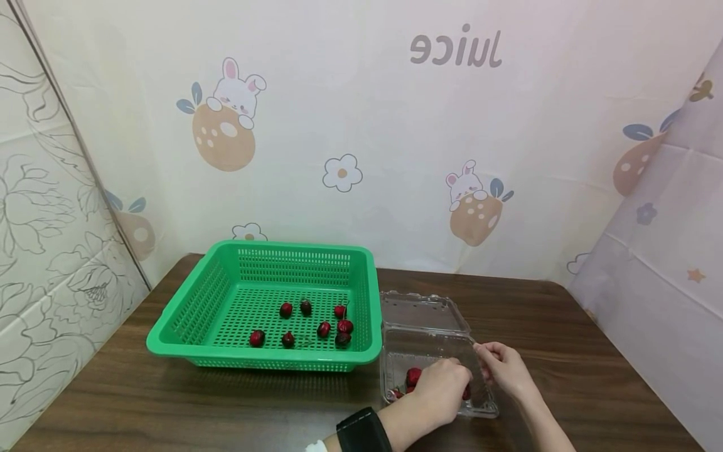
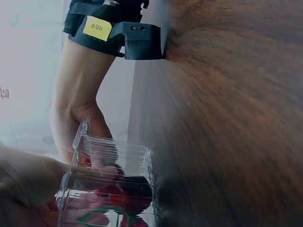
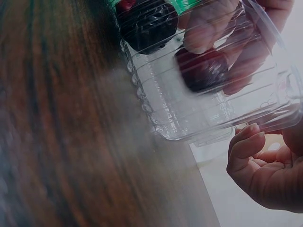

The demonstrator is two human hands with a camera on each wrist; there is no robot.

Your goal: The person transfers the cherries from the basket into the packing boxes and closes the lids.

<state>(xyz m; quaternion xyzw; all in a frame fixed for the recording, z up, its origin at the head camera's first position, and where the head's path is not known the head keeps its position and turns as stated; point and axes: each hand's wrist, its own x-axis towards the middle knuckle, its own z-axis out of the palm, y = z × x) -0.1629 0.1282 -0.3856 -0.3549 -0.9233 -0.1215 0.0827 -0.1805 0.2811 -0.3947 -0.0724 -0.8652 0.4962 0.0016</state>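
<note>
A clear plastic clamshell box (image 1: pixel 418 361) lies with its lid (image 1: pixel 420 312) folded back, several dark red cherries (image 1: pixel 414 376) inside. My left hand (image 1: pixel 443 389) reaches down into the box. Through the wall in the right wrist view, its thumb and fingers pinch a dark cherry (image 3: pixel 201 70), with another cherry (image 3: pixel 147 23) close by. My right hand (image 1: pixel 505 367) pinches the box's right rim; in the right wrist view this hand (image 3: pixel 270 165) has its fingers curled at the edge. The left wrist view shows cherries (image 2: pixel 125 194) with green stems behind the clear wall.
Left of the box stands a green perforated basket (image 1: pixel 265 355), its edge close to the box, with several loose cherries (image 1: pixel 286 310) on its floor. Both are on a dark wooden table (image 1: pixel 141 402). A printed curtain (image 1: pixel 350 113) hangs behind the table.
</note>
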